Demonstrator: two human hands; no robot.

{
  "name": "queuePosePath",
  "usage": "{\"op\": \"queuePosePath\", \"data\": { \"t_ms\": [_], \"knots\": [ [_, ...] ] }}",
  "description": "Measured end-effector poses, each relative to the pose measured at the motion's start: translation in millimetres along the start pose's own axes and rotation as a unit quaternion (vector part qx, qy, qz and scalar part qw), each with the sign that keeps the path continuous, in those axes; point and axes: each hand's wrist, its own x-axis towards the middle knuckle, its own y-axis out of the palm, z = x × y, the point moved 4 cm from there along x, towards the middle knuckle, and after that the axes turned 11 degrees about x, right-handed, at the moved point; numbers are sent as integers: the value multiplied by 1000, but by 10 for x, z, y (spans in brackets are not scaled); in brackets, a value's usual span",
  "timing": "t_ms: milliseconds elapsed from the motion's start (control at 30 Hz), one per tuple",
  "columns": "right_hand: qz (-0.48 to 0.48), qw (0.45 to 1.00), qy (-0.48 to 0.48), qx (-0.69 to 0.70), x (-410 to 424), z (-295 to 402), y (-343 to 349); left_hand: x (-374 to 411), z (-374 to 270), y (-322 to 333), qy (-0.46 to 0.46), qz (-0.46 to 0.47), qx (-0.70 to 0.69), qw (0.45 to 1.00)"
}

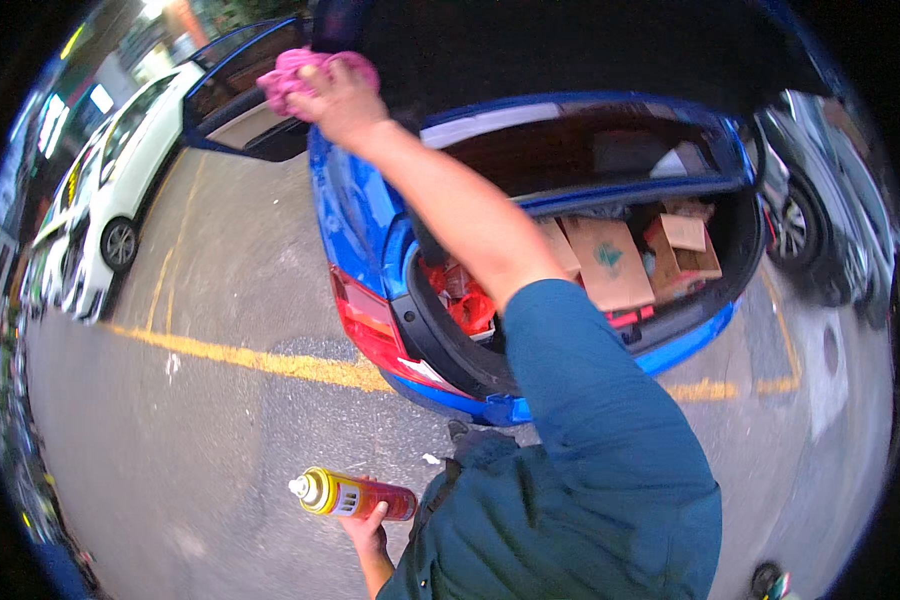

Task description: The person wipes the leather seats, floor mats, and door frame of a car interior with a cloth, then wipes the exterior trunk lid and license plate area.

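Note:
My right hand [345,109] is stretched up to the upper left and presses on a bunched pink cloth [292,79], near the rear left roof corner of a blue car [352,202]. What surface the cloth touches cannot be told. Low in the view, my left hand [367,525] grips a red and yellow aerosol can [367,499], tilted sideways with its white nozzle pointing left. The car's trunk lies open before me, with cardboard boxes [607,262] and red plastic bags [471,311] in it.
An open car door [244,97] juts out at the upper left. A white car [131,150] is parked beyond it, and a grey car [802,217] stands on the right. The dark raised trunk lid [570,52] spans the top. Yellow lines [255,360] mark the pavement.

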Motion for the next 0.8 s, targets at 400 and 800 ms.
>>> {"op": "queuePosePath", "data": {
  "t_ms": [400,800],
  "knots": [
    [-145,639,448,608,-766,691,290,1214,-313,3,-23,154,45,987],
    [-462,346,596,558,-1613,886,624,2055,-458,-202,-58,264,32,962]
  ]
}}
